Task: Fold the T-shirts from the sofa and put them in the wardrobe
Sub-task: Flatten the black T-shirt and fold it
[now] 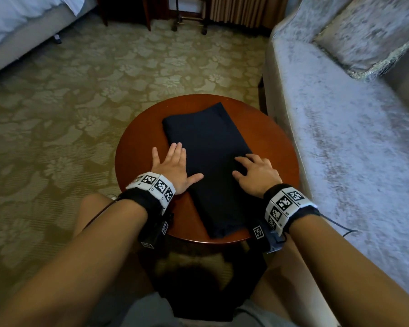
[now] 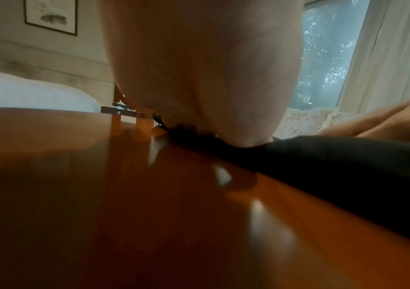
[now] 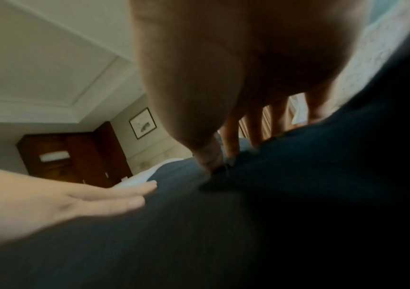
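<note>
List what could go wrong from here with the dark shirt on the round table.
1. The folded T-shirt overhangs the near rim of the round table; a nudge toward the person might slide it off.
2. The left hand lies flat, half on wood and half on cloth, and the right hand presses with bent fingers; neither grips, so the fold could shift or bunch when pushed.

Left hand point(image 2: 199, 68) palm hides own fingers; wardrobe point(image 3: 75, 158) blurred, contents unreadable
</note>
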The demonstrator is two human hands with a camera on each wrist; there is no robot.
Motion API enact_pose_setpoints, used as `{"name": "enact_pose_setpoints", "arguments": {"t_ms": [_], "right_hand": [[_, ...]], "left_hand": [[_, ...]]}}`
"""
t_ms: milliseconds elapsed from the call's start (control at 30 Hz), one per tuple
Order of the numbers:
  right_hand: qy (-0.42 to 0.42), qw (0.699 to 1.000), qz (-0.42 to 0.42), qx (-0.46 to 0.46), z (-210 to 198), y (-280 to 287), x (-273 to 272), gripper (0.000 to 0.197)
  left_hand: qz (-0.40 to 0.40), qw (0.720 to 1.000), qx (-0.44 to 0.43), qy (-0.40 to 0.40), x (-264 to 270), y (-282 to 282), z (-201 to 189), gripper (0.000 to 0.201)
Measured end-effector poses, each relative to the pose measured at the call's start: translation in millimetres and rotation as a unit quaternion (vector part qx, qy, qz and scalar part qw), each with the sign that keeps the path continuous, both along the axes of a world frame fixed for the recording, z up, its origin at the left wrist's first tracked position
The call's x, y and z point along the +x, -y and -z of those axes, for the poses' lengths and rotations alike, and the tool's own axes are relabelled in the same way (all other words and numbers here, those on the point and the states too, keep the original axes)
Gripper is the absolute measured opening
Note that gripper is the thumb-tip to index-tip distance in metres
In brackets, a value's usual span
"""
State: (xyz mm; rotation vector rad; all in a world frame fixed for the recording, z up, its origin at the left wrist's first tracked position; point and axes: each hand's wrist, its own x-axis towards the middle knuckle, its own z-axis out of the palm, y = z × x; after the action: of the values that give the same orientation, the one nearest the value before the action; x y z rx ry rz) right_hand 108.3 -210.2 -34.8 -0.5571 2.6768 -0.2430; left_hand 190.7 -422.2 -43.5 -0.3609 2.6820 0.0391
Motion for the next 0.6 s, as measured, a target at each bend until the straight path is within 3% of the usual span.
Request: {"name": "enact_pose_setpoints", "arguments": {"t_ms": [100,233,333,467,533,600], "right_hand": [[-0.012,0.999,0.024,-0.026,-11.7,0.5,-2.7,0.039],[0.033,0.999,0.033,-0.017,-28.6,5.8,-14.9,0.036],[0.035,0.994,0.062,-0.087,-31.3,14.9,-25.3,0.032],[0.01,0.994,0.013,-0.107,-23.6,36.2,-44.6,0.049],[0.029,0.998,-0.006,-0.048,-19.6,44.0,-56.0,0.051],[0.021,1.0,0.02,-0.003,-18.3,47.6,-70.2,0.049]], "left_hand": [[0.0,0.999,0.037,0.006,-5.6,11.9,-15.9,0.089],[-0.04,0.981,0.118,-0.147,-11.6,26.5,-33.6,0.048],[-0.044,0.973,0.113,-0.197,-18.4,30.3,-33.6,0.049],[-0.001,0.989,0.076,-0.127,-36.2,29.8,-22.9,0.068],[-0.021,0.994,0.076,-0.071,-45.9,31.4,-18.6,0.067],[-0.043,0.993,0.073,-0.079,-54.7,36.5,-22.2,0.058]]}}
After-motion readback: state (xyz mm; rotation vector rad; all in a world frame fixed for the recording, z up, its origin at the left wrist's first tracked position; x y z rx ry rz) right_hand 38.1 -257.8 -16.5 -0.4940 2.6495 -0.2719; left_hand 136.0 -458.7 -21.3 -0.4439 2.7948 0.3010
